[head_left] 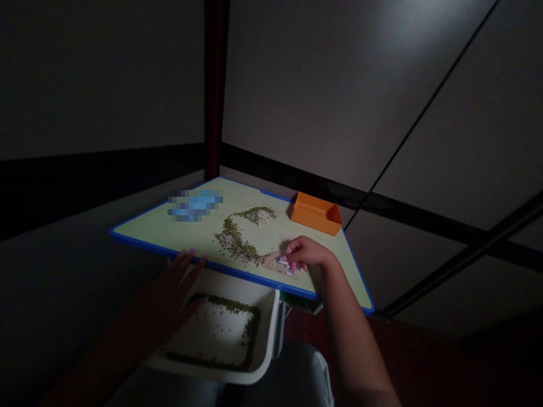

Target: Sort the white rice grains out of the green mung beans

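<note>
Clear plastic packet below centre sits pinched in my curled right hand, my spread left hand seemingly steadying the white plastic basin.

There is room on the worktop between the blurry blue thing and the green bits. The orange box blocks the back right corner. A wall stands close behind. The right hand fills a spot near the front.

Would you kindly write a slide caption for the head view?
Right hand at a clear packet on a blue-edged table, beside scattered green grains; left hand near a white bin.
</note>
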A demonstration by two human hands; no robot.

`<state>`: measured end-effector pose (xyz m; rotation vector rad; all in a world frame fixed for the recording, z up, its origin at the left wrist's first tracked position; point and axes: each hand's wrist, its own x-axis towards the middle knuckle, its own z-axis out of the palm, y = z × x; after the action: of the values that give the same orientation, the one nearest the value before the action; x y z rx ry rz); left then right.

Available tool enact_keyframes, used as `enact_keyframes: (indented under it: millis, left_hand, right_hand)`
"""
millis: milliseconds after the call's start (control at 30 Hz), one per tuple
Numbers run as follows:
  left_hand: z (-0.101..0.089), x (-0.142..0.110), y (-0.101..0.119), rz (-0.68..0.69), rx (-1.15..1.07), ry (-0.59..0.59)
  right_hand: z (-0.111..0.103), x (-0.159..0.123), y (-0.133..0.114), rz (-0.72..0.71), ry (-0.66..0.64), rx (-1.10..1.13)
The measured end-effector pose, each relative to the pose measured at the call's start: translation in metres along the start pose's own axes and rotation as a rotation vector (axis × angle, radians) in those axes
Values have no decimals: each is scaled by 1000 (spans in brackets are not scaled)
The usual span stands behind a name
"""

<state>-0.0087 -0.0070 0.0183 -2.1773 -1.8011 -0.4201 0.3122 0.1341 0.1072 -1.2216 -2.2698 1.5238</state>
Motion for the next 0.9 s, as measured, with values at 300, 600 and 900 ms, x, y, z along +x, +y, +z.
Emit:
enact_keyframes:
  millis: [300, 600, 900]
  left_hand:
    - [0, -2, 1, 15, 35, 23]
    - [8, -1, -3, 52, 65, 77]
    - [12, -2, -5, 44, 55, 61]
  right_hand:
    - [-5, -3, 3, 7, 74, -49]
    - [3, 1, -4, -48, 3, 10]
    - [1, 1, -4, -15, 68, -48]
